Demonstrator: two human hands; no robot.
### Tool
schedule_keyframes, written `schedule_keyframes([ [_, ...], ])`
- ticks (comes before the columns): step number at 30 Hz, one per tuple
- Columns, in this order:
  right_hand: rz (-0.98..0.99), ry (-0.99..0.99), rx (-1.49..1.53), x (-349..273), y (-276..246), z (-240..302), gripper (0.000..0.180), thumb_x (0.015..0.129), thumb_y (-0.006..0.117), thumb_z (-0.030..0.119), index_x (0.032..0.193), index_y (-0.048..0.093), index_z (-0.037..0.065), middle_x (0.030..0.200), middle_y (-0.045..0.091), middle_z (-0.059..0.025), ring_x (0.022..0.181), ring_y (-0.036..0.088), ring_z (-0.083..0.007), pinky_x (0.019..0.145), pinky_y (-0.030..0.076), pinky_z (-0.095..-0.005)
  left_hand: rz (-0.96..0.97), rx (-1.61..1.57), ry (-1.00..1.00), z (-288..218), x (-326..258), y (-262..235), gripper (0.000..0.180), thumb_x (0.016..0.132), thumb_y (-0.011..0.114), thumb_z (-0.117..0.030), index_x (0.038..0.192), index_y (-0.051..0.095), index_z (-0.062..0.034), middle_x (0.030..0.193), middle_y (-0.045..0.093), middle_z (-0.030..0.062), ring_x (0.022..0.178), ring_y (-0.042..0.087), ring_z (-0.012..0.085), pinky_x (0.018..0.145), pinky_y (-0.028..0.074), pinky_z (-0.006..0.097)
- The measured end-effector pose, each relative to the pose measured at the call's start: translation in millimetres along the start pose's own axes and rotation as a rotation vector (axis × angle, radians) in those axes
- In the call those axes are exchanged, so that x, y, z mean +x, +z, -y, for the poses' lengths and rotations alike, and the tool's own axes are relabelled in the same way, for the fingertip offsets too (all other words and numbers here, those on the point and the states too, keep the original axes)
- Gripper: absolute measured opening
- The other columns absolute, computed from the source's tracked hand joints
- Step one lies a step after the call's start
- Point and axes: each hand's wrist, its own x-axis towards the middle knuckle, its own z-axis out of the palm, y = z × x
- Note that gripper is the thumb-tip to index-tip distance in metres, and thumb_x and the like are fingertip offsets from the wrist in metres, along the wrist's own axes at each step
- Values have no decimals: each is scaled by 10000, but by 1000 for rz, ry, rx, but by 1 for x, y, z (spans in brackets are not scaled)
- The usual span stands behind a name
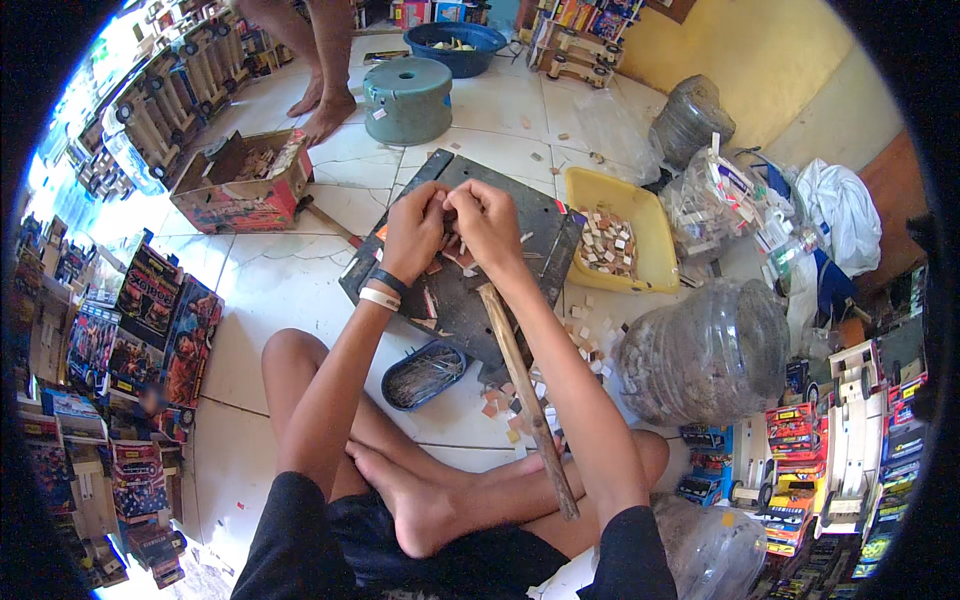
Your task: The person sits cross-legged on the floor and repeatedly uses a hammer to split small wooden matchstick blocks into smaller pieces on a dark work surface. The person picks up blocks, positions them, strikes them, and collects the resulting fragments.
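Both hands meet over a dark low board (400,290) on the floor in front of me. My left hand (413,232) is closed, its thumb and fingertips pinched together. Close against it, my right hand (484,222) is closed in a similar pinch. Whatever lies between the fingertips is too small or hidden to make out. Small wooden pieces (458,252) lie on the board beneath the hands. A long wooden handle (520,385) slants from the board's near edge toward my right leg. Near my shins sits a blue oval dish (386,390) of thin nails.
A yellow basin (662,225) of small wooden blocks stands right of the board, with loose blocks (520,400) on the tiles. A cardboard box (235,210), a green stool (408,100) and a person's bare legs (325,70) are beyond. Toy trucks (795,450) and large plastic-wrapped bundles (705,350) flank me.
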Motion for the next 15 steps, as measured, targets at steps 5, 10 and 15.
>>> schedule_keyframes([
  [5, 84, 14, 26, -4, -9, -7, 341, 1035, 518, 231, 861, 683, -11, 831, 695, -55, 722, 639, -102, 669, 535, -265, -86, -308, -61, -8, -1, -7, 255, 1049, 494, -132, 1036, 692, 28, 827, 698, 64, 776, 608, 129, 725, 499, 320],
  [10, 228, 70, 174, 2, -17, 6, 355, 1127, 358, 239, 1153, 606, -14, 1048, 734, -149, 938, 721, -175, 776, 575, -299, -147, -295, -58, -9, -6, -18, 305, 1091, 465, -186, 1087, 697, 13, 909, 695, 47, 821, 594, 104, 745, 490, 292],
  [15, 299, -64, 174, -1, -32, 25, 342, 1135, 313, 214, 1252, 570, 22, 1203, 718, -179, 1219, 654, -234, 1141, 434, -408, -60, -175, -215, -17, -16, -29, 408, 1129, 425, -301, 1149, 704, -4, 955, 696, 49, 868, 604, 135, 811, 495, 303],
])
